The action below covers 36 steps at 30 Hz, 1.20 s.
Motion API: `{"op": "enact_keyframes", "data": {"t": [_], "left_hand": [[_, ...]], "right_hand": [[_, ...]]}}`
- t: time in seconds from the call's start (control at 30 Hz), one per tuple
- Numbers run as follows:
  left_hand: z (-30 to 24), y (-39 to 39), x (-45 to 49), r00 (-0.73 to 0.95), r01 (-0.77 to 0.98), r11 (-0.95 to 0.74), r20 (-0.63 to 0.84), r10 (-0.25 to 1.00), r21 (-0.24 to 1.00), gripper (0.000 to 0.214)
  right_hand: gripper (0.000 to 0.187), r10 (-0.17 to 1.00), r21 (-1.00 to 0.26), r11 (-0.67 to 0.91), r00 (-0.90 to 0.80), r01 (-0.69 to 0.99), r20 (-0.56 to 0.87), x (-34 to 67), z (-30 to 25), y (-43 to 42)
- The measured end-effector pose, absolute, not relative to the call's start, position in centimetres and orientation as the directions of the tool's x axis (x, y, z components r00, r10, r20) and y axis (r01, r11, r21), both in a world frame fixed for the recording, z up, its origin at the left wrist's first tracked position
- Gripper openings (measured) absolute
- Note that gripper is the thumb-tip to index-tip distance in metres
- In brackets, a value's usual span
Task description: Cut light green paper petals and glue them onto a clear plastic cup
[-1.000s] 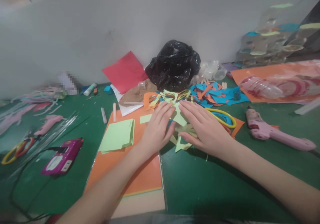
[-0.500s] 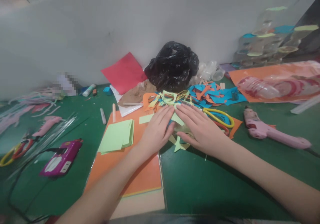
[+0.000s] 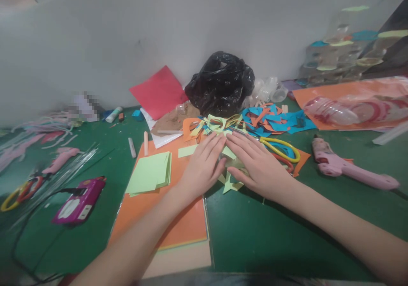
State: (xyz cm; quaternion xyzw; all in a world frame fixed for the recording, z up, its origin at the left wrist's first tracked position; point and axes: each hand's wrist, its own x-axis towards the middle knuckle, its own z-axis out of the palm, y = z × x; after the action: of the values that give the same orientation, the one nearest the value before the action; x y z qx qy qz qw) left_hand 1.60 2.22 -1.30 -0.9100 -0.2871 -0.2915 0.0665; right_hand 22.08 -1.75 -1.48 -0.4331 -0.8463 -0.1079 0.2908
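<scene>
My left hand point(image 3: 204, 165) and my right hand point(image 3: 258, 162) lie over light green paper scraps point(image 3: 230, 185), fingers stretched out and fingertips almost meeting. A pale, partly see-through thing shows between the thumbs; what it is I cannot make out. Beside my left wrist, a stack of light green paper squares point(image 3: 148, 173) rests on orange paper sheets point(image 3: 178, 222). Scissors with yellow and orange handles point(image 3: 288, 150) lie right of my right hand, their blades partly hidden by it. Behind the fingers is a heap of blue and orange paper scraps point(image 3: 267, 119).
A black plastic bag point(image 3: 219, 84) stands by the wall beside red paper point(image 3: 159, 91). On the right are a pink glue gun point(image 3: 349, 165), plastic bottles point(image 3: 331, 111) and stacked clear cups point(image 3: 339, 58). A corded magenta power strip point(image 3: 78, 203), glue sticks point(image 3: 81, 167) and second scissors point(image 3: 22, 192) lie left.
Both hands stay over the green scraps, nearly still. The whole view has shifted very slightly.
</scene>
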Motion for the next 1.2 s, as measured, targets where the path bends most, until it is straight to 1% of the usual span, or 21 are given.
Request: {"op": "enact_keyframes", "data": {"t": [0.33, 0.6, 0.83, 1.0, 1.2], "left_hand": [[-1.37, 2.12, 1.68, 0.657, 0.566, -0.822, 0.569, 0.494, 0.061, 0.054], [-1.25, 2.07, 1.63, 0.665, 0.560, -0.825, 0.550, 0.505, 0.081, 0.056], [-1.08, 2.05, 1.74, 0.668, 0.556, -0.829, 0.566, 0.484, 0.054, 0.053], [-1.12, 2.02, 1.75, 0.666, 0.560, -0.827, 0.561, 0.491, 0.059, 0.051], [-1.25, 2.05, 1.73, 0.662, 0.566, -0.821, 0.552, 0.507, 0.075, 0.053]], "right_hand": [[0.056, 0.651, -0.053, 0.604, -0.454, 0.795, 0.608, 21.93, -1.43, -1.76], [0.054, 0.656, -0.070, 0.608, -0.451, 0.791, 0.605, 21.93, -1.38, -1.73], [0.054, 0.672, -0.078, 0.595, -0.442, 0.800, 0.595, 21.92, -1.61, -1.76], [0.053, 0.668, -0.087, 0.600, -0.438, 0.796, 0.601, 21.87, -1.66, -1.73], [0.053, 0.681, -0.114, 0.603, -0.435, 0.789, 0.589, 21.85, -1.66, -1.77]]}}
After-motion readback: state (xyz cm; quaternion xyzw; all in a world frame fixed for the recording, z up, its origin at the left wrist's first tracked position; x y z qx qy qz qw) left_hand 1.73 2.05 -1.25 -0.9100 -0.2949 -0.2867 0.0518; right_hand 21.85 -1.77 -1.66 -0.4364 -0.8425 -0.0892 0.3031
